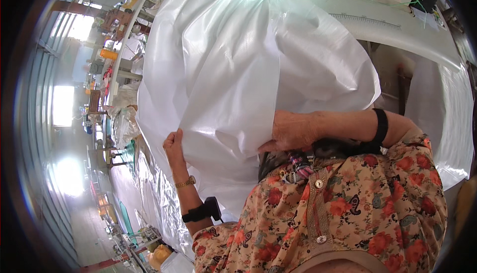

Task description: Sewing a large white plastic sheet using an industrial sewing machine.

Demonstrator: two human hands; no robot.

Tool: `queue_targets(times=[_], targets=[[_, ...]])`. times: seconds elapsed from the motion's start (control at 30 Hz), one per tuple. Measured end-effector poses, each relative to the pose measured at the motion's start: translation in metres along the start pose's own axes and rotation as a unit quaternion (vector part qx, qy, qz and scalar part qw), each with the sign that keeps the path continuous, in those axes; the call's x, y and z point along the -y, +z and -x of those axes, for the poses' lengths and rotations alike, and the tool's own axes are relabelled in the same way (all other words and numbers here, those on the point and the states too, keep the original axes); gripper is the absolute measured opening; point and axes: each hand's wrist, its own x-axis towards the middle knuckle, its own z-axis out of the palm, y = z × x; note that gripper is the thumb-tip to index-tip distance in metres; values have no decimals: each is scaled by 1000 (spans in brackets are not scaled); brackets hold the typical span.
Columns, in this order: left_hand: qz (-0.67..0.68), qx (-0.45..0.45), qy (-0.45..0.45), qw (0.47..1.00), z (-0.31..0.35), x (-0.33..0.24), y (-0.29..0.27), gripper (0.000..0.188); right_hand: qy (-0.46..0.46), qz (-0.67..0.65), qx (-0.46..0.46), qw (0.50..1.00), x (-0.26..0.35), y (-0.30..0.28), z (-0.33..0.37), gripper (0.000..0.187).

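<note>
A large glossy white plastic sheet (223,89) hangs in broad folds in front of me, gathered toward the bright light at the top. My left hand (173,145) is closed on its left part, with the fingers curled and the thumb up. Farther right, my right hand (290,133) grips the sheet beside a long straight edge. Some of the right fingers are tucked behind the material and hidden. Between the two hands the sheet is slack and creased.
A white worktable (422,37) with a printed ruler scale (365,21) curves along the upper right. More white sheeting (442,119) drapes down at the right. Crumpled clear plastic (124,126) and an orange thread cone (108,54) lie to the left, near racks and machines.
</note>
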Motion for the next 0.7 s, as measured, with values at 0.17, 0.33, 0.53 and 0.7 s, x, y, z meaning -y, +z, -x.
queue_targets(times=[0.17,0.33,0.53,0.7], targets=[[-37,60,17,997,2,8,-5,18,183,-129,181,957,71,-3,-38,26],[-317,22,350,881,35,-81,41,21,184,-78,47,979,76,39,-36,27],[-183,350,257,882,100,-173,85,24,108,51,121,985,80,54,-42,47],[-106,256,166,946,90,-162,80,13,200,62,141,968,52,12,-43,33]])
